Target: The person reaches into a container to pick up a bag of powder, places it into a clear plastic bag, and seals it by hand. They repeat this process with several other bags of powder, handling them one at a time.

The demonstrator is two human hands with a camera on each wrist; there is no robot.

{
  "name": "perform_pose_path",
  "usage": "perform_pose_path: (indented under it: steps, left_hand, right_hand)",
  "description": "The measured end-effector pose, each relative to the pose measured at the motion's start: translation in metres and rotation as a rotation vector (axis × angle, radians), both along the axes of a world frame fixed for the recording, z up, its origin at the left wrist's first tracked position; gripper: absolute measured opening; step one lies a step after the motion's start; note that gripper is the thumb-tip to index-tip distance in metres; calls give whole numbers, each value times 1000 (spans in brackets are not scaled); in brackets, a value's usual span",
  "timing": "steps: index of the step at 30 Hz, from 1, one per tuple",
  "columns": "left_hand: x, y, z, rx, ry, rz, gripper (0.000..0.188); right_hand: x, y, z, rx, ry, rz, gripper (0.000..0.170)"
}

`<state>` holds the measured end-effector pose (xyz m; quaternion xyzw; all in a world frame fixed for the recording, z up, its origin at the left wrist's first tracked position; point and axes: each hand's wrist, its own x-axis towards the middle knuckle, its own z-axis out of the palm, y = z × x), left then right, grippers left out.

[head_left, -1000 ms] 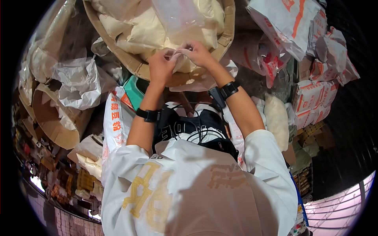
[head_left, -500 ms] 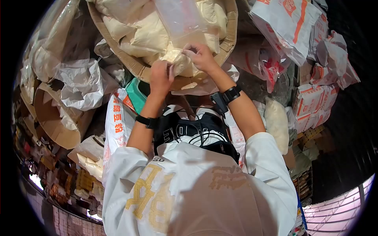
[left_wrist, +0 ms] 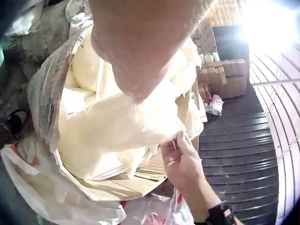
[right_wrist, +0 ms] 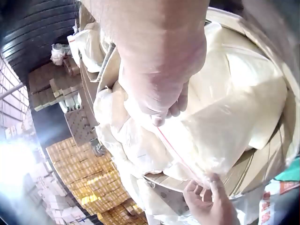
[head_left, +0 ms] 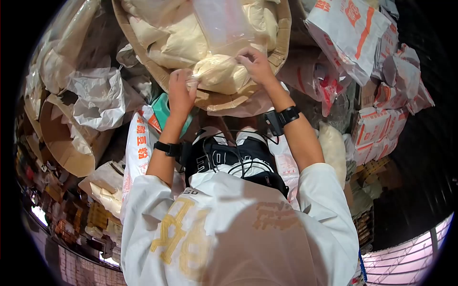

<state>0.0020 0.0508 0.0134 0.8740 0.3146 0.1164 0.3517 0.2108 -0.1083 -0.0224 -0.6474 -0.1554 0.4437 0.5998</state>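
A clear zip-seal bag of pale yellow powder is stretched between my two hands over a round cardboard bin. My left hand pinches one top corner, and my right hand pinches the other. In the right wrist view the bag's red seal line runs from one hand to the other. The left wrist view has the full bag hanging below my left hand. Similar filled bags lie in the cardboard bin, and a flat clear plastic bag rests on them.
White printed sacks are piled at the right, with stacked packs below them. A second cardboard bin and a crumpled white bag stand at the left. Something green sits beside the main bin.
My hands were close together at the bag's top; they have moved apart, left hand leftward and right hand rightward. The bag now shows spread wide between them.
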Motion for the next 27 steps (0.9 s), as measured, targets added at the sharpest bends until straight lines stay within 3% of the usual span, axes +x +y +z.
perform_pose_path:
  steps: [1, 4, 5, 7, 10, 14, 17, 22, 27]
  left_hand:
    - [-2, -1, -2, -110, 0, 84, 27]
    - [-11, -4, -24, -816, -86, 311, 19]
    - [-11, -5, -26, -711, -117, 278, 16]
    - [-8, -2, -26, -732, -120, 282, 16]
    - [-2, 1, -25, -674, -145, 244, 17]
    - [11, 9, -7, -520, -164, 241, 15]
    - [5, 20, -14, -447, -155, 70, 13]
    - [12, 26, -9, -501, -61, 76, 15]
    - [15, 27, -11, -617, -16, 99, 13]
  right_hand:
    - [6, -2, 0, -6, -25, 58, 9]
    - [18, -1, 19, -199, -236, 261, 13]
    - [20, 2, 29, -194, -342, 318, 14]
    - [23, 7, 45, -184, -553, 431, 18]
    - [18, 17, 47, -100, -917, 432, 13]
    - [24, 28, 31, -104, -902, 520, 16]
    - [29, 30, 31, -57, -903, 550, 13]
    - [29, 28, 36, -92, -959, 537, 11]
    - [18, 40, 42, -19, -999, 677, 13]
